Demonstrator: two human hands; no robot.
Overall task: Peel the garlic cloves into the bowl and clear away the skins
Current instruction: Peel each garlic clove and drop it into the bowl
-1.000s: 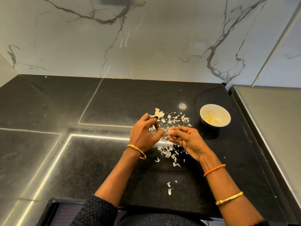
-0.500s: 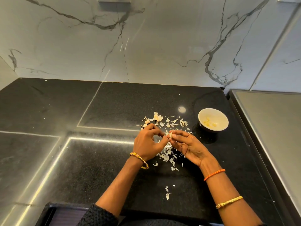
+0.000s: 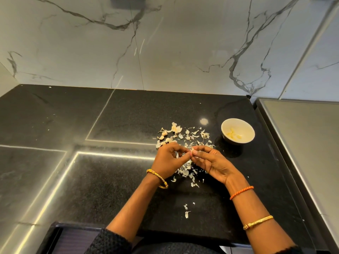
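Starting nearest the camera, a dark knitted sleeve [image 3: 110,241] covers the left forearm at the bottom edge, and a dark tray-like frame [image 3: 55,235] sits at the front lip of the black speckled surface [image 3: 91,189]. A few stray skin flakes [image 3: 186,211] lie alone on the surface between the two forearms. The right wrist wears a gold bangle [image 3: 257,222] and, further up, an orange braided band [image 3: 241,192]; the left wrist carries another gold bracelet [image 3: 158,179]. Beyond these, the left hand [image 3: 167,160] and the right hand [image 3: 209,160] meet fingertip to fingertip just above the surface, both with curled fingers pinching a small garlic clove [image 3: 192,151] between them; the clove is mostly hidden by the fingers, so how much skin remains on it cannot be told. Under and around the hands spreads a scatter of papery skins [image 3: 185,171], continuing behind the hands in a second loose patch of skins [image 3: 194,134]. At the left end of that far patch lie a few unpeeled cloves [image 3: 164,135], close together. To the right of the skins, apart from them, stands a small bowl [image 3: 245,129], white inside and dark outside, holding several pale peeled cloves [image 3: 233,134] at its bottom. Right of the bowl runs a grey steel panel [image 3: 302,143]. Farthest back rises a white marble wall [image 3: 165,52] with dark veins.
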